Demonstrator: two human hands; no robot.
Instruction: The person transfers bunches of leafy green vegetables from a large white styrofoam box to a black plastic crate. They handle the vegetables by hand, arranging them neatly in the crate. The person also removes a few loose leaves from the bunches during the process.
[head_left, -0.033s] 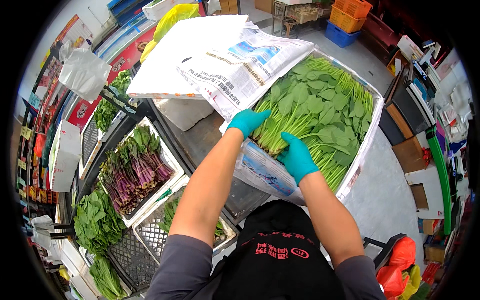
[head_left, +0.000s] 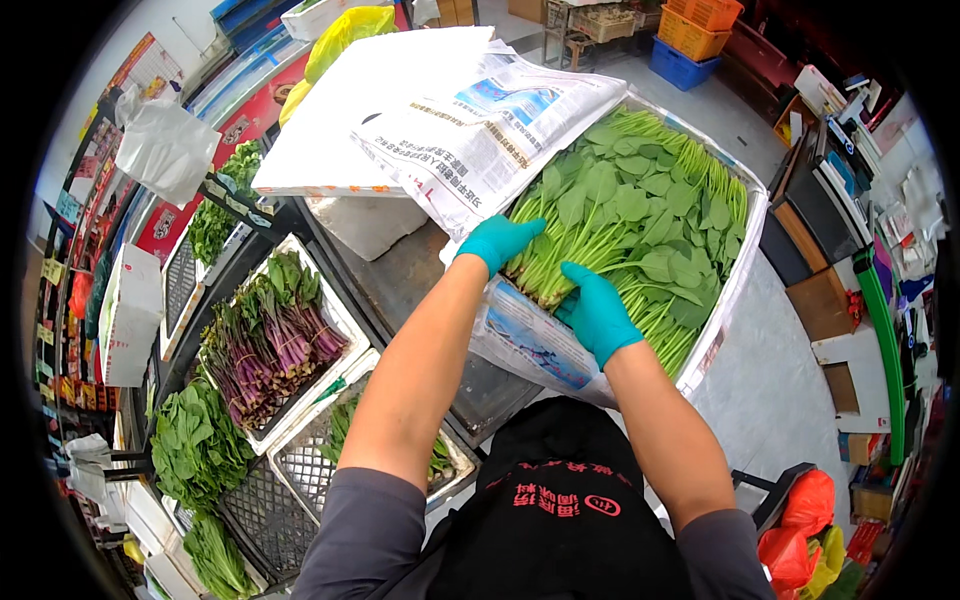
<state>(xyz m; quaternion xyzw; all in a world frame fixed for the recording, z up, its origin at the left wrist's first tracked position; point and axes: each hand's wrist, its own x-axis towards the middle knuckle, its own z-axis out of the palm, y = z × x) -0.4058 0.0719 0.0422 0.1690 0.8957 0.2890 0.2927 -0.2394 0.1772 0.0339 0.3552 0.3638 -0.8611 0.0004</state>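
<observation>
A white foam box point(head_left: 752, 225), lined with newspaper, is packed with long-stemmed leafy greens point(head_left: 640, 200). My left hand point(head_left: 503, 243), in a teal glove, closes on the left side of a bunch of these greens at the box's near left corner. From the right, my right hand point(head_left: 600, 315), gloved alike, grips the same bunch low on its pale stems, its thumb on top. Some fingers of both hands are hidden by the stems. Printed newspaper point(head_left: 500, 120) is folded back over the box's far left side, lying across a white foam lid point(head_left: 330, 150).
To the left, a rack holds purple-stemmed greens point(head_left: 270, 345), leafy bunches point(head_left: 198, 445) and black mesh crates point(head_left: 265, 520). Orange and blue crates point(head_left: 690, 45) stand on the floor at the far right. Red bags point(head_left: 805, 505) sit at the lower right.
</observation>
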